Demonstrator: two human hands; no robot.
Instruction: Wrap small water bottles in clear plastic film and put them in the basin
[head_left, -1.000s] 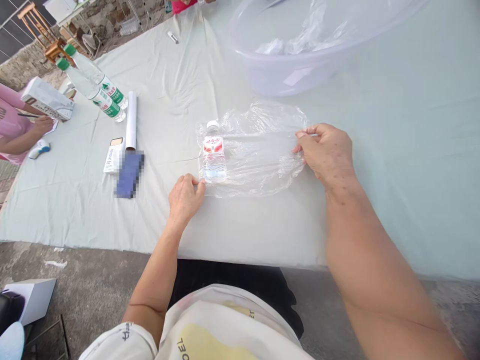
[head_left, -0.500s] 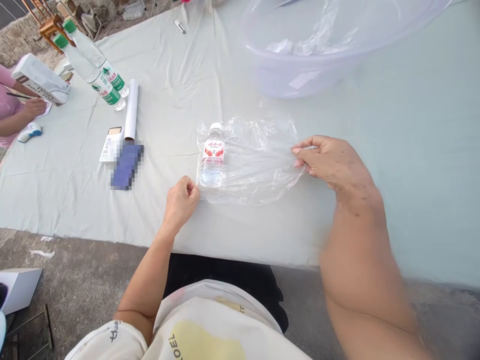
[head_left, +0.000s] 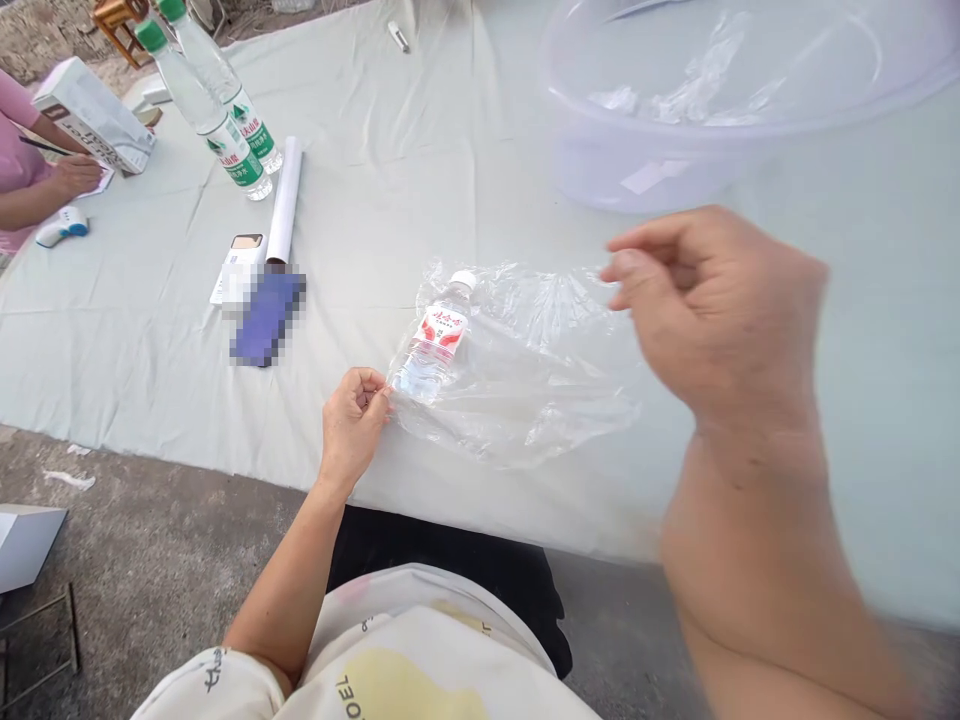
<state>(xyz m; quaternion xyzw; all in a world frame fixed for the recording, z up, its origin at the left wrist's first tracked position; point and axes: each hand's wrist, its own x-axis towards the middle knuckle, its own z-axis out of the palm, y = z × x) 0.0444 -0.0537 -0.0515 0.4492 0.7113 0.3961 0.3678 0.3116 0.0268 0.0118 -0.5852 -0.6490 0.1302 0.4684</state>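
Observation:
A clear plastic bag lies spread on the covered table. Inside or beneath its film, at the left end, a small water bottle with a white cap and a red-and-white label lies on its side. My left hand is closed, pinching the bag's lower left corner beside the bottle's base. My right hand is raised over the bag's upper right side. Its fingers are curled, thumb near forefinger; whether any film is between them I cannot make out.
A translucent purple basin with crumpled plastic stands at the back right. To the left are two green-capped bottles, a rolled paper, a white box and a blurred blue item. A person's hand writes at far left.
My right hand has risen closer to the camera, and the bag's pulled film has slackened and spread. The bottle has tilted a little. The view has shifted; my left hand keeps its corner.

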